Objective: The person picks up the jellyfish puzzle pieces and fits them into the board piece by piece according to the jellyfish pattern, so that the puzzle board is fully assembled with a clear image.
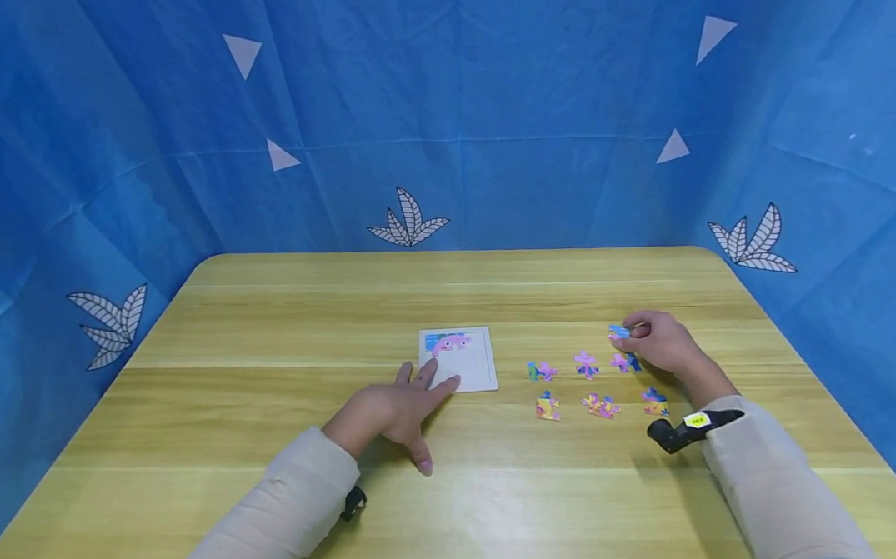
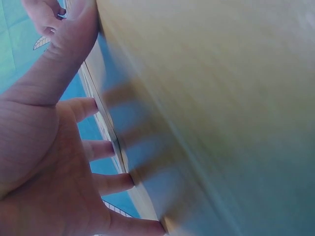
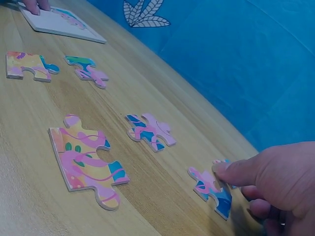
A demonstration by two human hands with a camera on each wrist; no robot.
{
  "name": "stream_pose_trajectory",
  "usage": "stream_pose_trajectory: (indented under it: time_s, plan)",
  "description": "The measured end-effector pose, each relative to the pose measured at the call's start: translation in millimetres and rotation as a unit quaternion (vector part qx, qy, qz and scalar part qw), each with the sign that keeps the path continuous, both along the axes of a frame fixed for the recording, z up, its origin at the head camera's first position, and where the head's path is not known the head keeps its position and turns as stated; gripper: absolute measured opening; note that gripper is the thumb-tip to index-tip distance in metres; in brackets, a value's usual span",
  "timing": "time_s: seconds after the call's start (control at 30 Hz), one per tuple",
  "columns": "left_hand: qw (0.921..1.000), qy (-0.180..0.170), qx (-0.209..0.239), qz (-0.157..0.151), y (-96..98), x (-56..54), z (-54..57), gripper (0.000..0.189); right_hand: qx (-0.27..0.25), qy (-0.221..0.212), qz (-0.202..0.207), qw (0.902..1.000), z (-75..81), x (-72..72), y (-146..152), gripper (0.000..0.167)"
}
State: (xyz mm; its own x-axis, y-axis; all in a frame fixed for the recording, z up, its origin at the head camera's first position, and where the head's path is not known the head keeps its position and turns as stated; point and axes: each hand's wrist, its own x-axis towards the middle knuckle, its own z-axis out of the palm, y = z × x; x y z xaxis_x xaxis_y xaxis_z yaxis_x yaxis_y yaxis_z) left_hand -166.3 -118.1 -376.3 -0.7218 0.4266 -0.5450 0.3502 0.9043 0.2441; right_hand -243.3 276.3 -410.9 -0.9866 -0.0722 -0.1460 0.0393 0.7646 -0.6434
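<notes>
A white square puzzle board lies mid-table, with joined pieces showing a pink cartoon face on blue along its top. My left hand has its fingers spread, with fingertips on the board's lower left; the left wrist view shows the fingers straight. Over to the right, my right hand pinches a light-blue puzzle piece between thumb and fingers. In the right wrist view the thumb mostly hides that piece. Just below it lies a pink and dark-blue piece.
Several loose pieces lie in two rows right of the board, among them a green and pink one, a pink one and a yellow one. A blue curtain hangs around the wooden table.
</notes>
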Motion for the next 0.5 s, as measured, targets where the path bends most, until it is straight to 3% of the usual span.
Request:
stream_pose_trajectory:
  time_s: [0.5]
  plan:
    - [1.0, -0.001, -0.004, -0.003, -0.4, -0.4, 0.0, 0.123, -0.008, -0.003, 0.001, 1.0, 2.4, 1.5, -2.0, 0.048]
